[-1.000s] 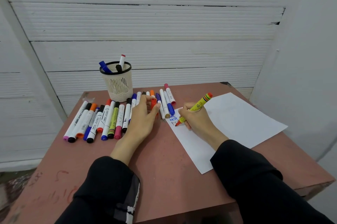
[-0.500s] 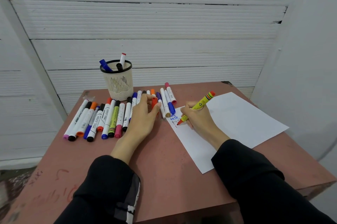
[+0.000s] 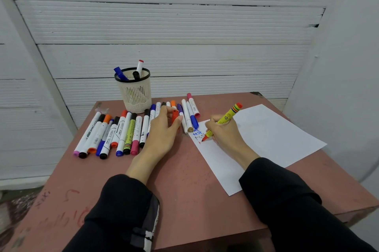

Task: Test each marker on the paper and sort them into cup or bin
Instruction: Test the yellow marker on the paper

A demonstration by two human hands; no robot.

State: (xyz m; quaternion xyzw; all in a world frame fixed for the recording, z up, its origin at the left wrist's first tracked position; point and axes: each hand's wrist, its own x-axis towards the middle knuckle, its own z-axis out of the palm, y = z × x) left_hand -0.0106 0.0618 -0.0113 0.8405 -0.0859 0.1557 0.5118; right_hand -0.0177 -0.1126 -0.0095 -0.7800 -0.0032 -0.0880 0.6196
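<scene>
My right hand [image 3: 222, 131] grips a yellow marker [image 3: 225, 118] with a red tip, and the tip touches the white paper [image 3: 266, 140] near its left corner. Blue, grey and red marks lie on the sheet there. My left hand [image 3: 164, 132] rests on the table and pinches the marker's red cap [image 3: 175, 116] between thumb and fingers. A row of several capped markers [image 3: 123, 134] lies to its left, and more markers [image 3: 189, 116] lie between my hands. A white mesh cup [image 3: 133, 93] with a black rim holds three markers at the back.
The reddish-brown table [image 3: 184, 186] has its front edge near my black sleeves and its right edge just past the paper. A white ribbed wall stands right behind the cup. No bin shows in the view.
My right hand has slid the marker tip slightly down the paper, leaving a new red mark under the earlier writing. My left hand has stayed in place with the cap.
</scene>
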